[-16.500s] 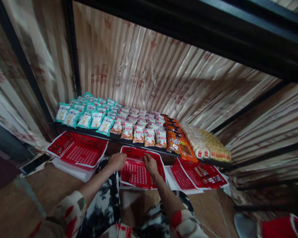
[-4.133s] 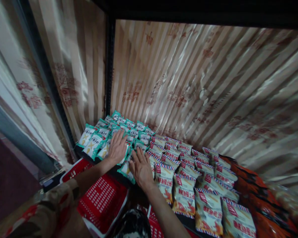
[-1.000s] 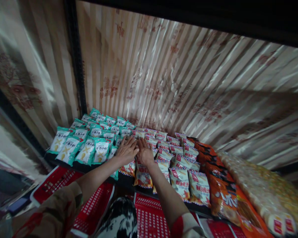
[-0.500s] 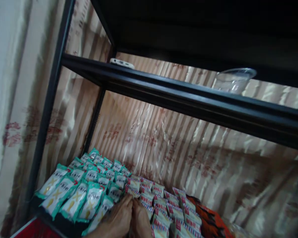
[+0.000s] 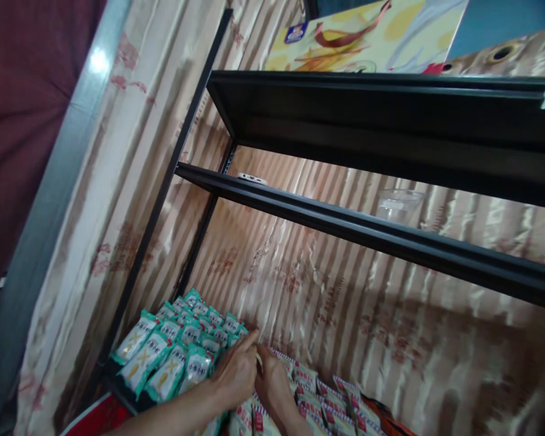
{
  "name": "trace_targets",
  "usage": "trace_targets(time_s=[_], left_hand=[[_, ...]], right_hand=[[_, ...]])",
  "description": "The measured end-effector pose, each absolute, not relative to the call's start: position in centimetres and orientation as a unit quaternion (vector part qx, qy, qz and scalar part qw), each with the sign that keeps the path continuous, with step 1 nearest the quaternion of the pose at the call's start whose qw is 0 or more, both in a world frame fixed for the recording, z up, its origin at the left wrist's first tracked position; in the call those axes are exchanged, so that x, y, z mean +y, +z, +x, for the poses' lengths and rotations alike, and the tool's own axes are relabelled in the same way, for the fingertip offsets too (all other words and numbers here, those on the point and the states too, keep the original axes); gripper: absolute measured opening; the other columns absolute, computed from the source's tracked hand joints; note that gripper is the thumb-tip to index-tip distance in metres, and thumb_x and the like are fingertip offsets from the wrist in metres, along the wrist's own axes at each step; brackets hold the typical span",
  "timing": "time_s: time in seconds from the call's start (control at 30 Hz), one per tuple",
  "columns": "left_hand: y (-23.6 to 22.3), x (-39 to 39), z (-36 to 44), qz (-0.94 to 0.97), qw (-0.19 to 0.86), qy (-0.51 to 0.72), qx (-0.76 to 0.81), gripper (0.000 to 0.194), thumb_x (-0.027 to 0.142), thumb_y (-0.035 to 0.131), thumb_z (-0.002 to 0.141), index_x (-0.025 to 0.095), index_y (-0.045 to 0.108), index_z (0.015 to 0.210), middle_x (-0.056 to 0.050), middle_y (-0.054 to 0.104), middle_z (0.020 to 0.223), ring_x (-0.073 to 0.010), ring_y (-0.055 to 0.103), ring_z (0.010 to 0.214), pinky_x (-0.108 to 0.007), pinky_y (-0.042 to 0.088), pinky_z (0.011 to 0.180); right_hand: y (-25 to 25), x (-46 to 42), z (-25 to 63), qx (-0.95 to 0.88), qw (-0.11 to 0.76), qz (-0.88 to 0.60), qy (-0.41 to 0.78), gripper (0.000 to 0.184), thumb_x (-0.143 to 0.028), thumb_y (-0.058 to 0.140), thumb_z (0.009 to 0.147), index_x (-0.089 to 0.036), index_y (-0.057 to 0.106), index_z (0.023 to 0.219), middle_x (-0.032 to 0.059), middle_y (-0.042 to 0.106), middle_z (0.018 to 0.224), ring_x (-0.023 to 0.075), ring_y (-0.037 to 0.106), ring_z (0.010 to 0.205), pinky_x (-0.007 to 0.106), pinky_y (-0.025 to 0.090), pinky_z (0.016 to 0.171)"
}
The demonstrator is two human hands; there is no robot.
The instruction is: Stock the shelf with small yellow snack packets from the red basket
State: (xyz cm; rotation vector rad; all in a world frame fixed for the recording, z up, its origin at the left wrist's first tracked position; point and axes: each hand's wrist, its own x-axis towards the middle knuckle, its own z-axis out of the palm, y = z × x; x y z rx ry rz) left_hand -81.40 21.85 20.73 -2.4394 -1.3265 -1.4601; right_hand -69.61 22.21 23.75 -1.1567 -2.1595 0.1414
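Note:
My left hand (image 5: pixel 237 374) and my right hand (image 5: pixel 273 383) meet over the snack packets at the bottom of the view. The left has its index finger stretched forward, the other fingers curled. The right hand's fingers are bent in against the left. A small pale edge shows between them; what it belongs to is hidden. To the left lie rows of green-and-white snack packets (image 5: pixel 151 356). Under and right of my hands are cream packets (image 5: pixel 305 376) with red lettering and striped edges.
A black shelf board (image 5: pixel 327 217) crosses above my hands, with a white phone-like device (image 5: pixel 252 178) and a clear plastic cup (image 5: pixel 397 206) on it. A yellow box (image 5: pixel 367 39) stands on the top shelf. Patterned curtain (image 5: pixel 281 266) hangs behind. Orange packaging (image 5: pixel 386 418) lies at lower right.
The view has tilted up and drawn back, bringing the top shelf and yellow box into sight. My hands remain together over the packets, the left index finger now stretched out.

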Motion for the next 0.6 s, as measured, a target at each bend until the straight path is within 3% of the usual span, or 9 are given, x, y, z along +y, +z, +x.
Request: trace_targets(time_s=[0.2,0.3,0.43,0.6], left_hand=[[30.2,19.9,-85.9,-0.733,0.082,-0.535,-0.411,0.031,0.014,0.036,0.084,0.014,0.064,0.099,-0.012,0.051,0.133,-0.0192,0.051,0.119,-0.034,0.043,0.102],[35.7,20.0,-87.6,-0.664,0.142,-0.606,-0.416,0.030,0.013,0.040,0.082,0.014,0.061,0.104,-0.013,0.051,0.132,-0.0210,0.047,0.123,-0.038,0.039,0.105],[43.0,19.9,-89.4,-0.551,0.228,-0.680,-0.426,0.033,0.018,0.046,0.081,0.014,0.055,0.113,-0.013,0.041,0.140,-0.0248,0.028,0.135,-0.044,0.027,0.111],[50.4,19.7,-91.1,-0.468,0.224,-0.704,-0.485,0.051,0.035,0.055,0.079,0.016,0.045,0.125,-0.014,0.033,0.144,-0.0267,0.019,0.138,-0.045,0.020,0.112]], right_hand=[[29.6,21.0,-74.0,-0.809,0.456,-0.358,0.095,0.038,-0.028,0.039,0.082,-0.011,0.063,0.107,0.0133,0.068,0.102,0.0222,0.065,0.094,0.031,0.050,0.082],[31.8,20.7,-75.8,-0.801,0.477,-0.342,0.115,0.042,-0.031,0.039,0.083,-0.010,0.061,0.112,0.0132,0.067,0.108,0.0225,0.064,0.098,0.034,0.050,0.086],[32.7,20.6,-76.4,-0.781,0.505,-0.350,0.116,0.042,-0.037,0.045,0.081,-0.012,0.064,0.108,0.0141,0.064,0.114,0.0235,0.062,0.105,0.037,0.050,0.090],[32.9,20.1,-73.9,-0.761,0.516,-0.382,0.096,0.041,-0.042,0.047,0.078,-0.016,0.070,0.099,0.0140,0.064,0.117,0.0250,0.059,0.110,0.040,0.049,0.091]])
